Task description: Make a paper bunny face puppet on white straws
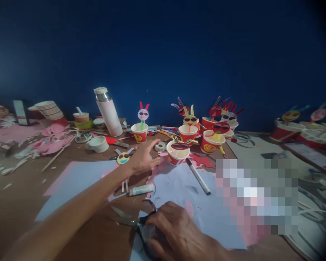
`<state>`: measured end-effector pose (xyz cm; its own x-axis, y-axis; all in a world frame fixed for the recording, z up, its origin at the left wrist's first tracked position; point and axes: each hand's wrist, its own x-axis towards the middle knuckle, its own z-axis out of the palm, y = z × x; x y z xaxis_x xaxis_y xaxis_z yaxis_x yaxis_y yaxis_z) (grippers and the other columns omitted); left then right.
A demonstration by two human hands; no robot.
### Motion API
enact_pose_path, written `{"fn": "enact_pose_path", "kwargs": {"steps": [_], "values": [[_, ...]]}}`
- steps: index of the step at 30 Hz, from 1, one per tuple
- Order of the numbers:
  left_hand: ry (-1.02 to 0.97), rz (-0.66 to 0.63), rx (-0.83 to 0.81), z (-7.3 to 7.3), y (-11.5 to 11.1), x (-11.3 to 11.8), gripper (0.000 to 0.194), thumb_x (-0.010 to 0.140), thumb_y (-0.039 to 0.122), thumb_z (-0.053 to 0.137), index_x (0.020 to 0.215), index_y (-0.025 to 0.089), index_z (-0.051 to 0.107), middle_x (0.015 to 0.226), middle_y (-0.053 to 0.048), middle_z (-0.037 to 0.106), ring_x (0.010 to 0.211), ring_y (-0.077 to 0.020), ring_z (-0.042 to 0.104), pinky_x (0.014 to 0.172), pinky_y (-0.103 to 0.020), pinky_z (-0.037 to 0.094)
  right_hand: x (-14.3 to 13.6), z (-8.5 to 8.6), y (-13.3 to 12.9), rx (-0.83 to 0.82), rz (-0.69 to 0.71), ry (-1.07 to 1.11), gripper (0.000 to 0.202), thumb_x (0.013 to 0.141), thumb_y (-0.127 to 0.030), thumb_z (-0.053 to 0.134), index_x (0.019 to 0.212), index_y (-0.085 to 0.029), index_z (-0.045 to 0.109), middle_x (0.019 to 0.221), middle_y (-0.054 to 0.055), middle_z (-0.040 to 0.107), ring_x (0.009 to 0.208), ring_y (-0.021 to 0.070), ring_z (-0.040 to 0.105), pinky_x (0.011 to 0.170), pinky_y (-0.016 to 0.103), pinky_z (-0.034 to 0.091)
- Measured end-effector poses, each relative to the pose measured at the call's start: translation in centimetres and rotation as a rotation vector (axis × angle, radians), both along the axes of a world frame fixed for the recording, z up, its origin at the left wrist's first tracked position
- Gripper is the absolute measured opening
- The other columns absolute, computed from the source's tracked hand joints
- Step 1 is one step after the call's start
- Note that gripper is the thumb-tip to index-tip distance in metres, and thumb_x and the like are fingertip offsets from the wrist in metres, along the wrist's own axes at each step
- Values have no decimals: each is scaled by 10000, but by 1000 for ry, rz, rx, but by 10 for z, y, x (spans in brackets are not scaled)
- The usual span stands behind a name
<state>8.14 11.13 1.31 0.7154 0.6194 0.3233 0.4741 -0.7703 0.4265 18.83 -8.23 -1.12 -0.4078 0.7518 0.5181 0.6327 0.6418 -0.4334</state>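
Observation:
My left hand [144, 157] reaches out over the middle of the table with thumb and fingers apart and nothing in it. Its fingertips point at a red and white paper cup [176, 159] and a small roll of tape [160, 146]. Lower down, my right hand [175, 232] is wrapped around the dark handles of a pair of scissors [130, 219], whose blades stand apart and point left. Between the hands lies a glue stick [141, 190]. A black-and-white marker [198, 177] rests on a pale sheet of paper [176, 185]. Left of my wrist is a yellow paper face [123, 157].
Several paper cups with paper animal figures [190, 121] stand at the back right. A white thermos [109, 116] and stacked cups [50, 110] are at the back left. Paper scraps [57, 137] litter the left; cables [312, 210] lie right. Part of the right side is pixelated.

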Motion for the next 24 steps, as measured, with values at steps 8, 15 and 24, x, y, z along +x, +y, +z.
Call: {"fn": "enact_pose_path", "kwargs": {"steps": [8,15,24], "values": [[191,-72,116,-19,22,-1,260,793,148,447,927,188,666,955,-61,637,931,-198,548,861,-337,418,-3,-4,2,-26,8,12,192,743,-205,566,927,-183,516,724,27,619,645,162,560,580,255,418],[286,-67,157,-28,18,8,275,754,101,447,885,176,676,884,-84,580,875,-222,506,809,-377,409,-2,-9,4,-20,7,24,180,782,-226,537,953,-190,496,732,27,620,640,158,557,581,253,411],[245,-159,98,-18,6,-9,413,763,54,414,1050,243,643,1070,-43,592,1067,-207,480,937,-372,369,0,-13,6,-19,16,27,180,789,-225,531,961,-180,498,728,33,622,642,165,560,569,257,417]]}}
